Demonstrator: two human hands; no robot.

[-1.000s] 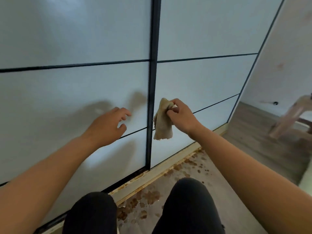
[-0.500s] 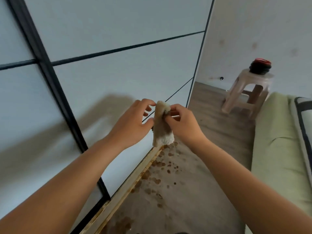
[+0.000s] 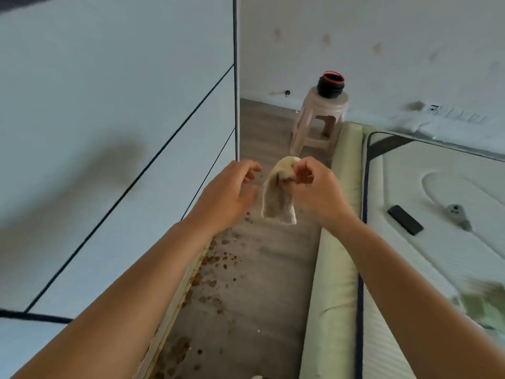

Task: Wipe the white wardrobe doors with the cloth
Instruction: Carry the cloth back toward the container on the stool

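The white wardrobe doors (image 3: 114, 110), divided by thin dark lines, fill the left side of the head view. My right hand (image 3: 317, 192) pinches the top of a small beige cloth (image 3: 278, 198), which hangs down in the air over the floor, away from the doors. My left hand (image 3: 229, 195) hovers just left of the cloth with fingers loosely curled, holding nothing and not touching the cloth or the doors.
A stained floor strip (image 3: 246, 283) runs between the wardrobe and a mattress (image 3: 437, 242) on the right, which carries a black remote (image 3: 405, 220). A plastic stool (image 3: 319, 124) with a dark jar (image 3: 331, 84) on it stands at the far wall.
The view has swung right, away from the doors toward the floor and bed. My left hand has left the cloth and now hovers apart from it; the right hand still holds it.
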